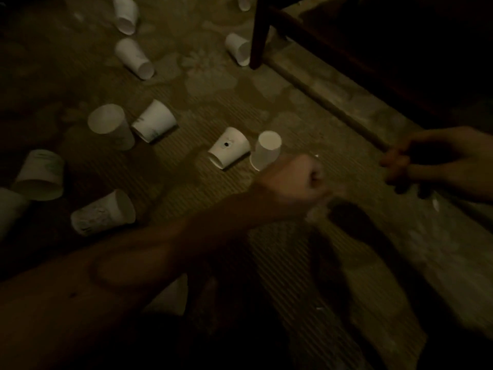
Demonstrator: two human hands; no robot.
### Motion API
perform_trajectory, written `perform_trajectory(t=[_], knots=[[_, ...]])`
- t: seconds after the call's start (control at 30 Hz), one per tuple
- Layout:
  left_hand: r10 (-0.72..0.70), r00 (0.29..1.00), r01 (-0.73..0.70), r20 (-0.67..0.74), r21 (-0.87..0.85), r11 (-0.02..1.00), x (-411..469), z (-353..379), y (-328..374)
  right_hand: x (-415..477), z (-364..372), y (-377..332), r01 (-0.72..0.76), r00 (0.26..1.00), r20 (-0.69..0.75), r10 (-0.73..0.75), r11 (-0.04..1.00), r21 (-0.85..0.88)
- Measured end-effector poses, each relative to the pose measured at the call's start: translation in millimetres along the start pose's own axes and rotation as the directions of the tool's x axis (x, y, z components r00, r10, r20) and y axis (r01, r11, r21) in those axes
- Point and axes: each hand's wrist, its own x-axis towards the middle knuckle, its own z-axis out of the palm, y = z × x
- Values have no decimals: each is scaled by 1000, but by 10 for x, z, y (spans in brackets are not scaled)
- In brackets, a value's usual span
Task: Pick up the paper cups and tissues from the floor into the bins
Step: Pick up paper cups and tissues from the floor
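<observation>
Several white paper cups lie tipped on the patterned carpet. One cup (229, 147) with a dark spot and another cup (265, 150) lie just beyond my left hand (300, 180). That hand reaches in from the lower left, fingers curled into a fist. A pale blurred piece (318, 209), seemingly a tissue, shows under its knuckles. More cups lie to the left, among them a cup (154, 121) and a cup (104, 212). My right hand (437, 162) hovers at the right edge with curled fingers. Its palm is too dark to show what it holds.
A dark wooden chair leg (258, 33) stands at the top centre with a cup (238, 48) beside it. The carpet's pale border (346, 102) runs diagonally to the right, with dark furniture beyond. A dark shape (354, 225) lies on the floor below my hands.
</observation>
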Motion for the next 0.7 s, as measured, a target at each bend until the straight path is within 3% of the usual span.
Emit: perform_trajectory(t=[0.13, 0.27, 0.33, 0.43, 0.47, 0.6, 0.7], knots=[[-235, 950, 245, -207, 27, 969, -24, -589, -870, 933, 322, -709, -36, 999, 9, 36, 999, -16], [-314, 911, 325, -267, -4, 946, 32, -825, -1414, 1567, 564, -1032, -97, 995, -4, 97, 995, -28], [-252, 922, 320, -295, 209, 924, 97, -804, -1563, 1779, 634, -1077, -109, 994, -36, 106, 991, -80], [-227, 953, 299, -201, 498, 814, 331, -748, -1665, 2072, 752, -957, -70, 994, -92, 54, 980, -188], [-260, 950, 313, -173, 498, 809, 416, -758, -1693, 2186, 804, -914, -62, 995, -89, 44, 975, -215], [-417, 907, 421, -66, 212, 882, 669, -731, -1816, 2554, 1051, -708, -67, 997, 25, 76, 963, -262], [-461, 886, 463, -40, 116, 879, 716, -664, -1850, 2650, 1172, -600, -102, 993, 20, 117, 929, -357]])
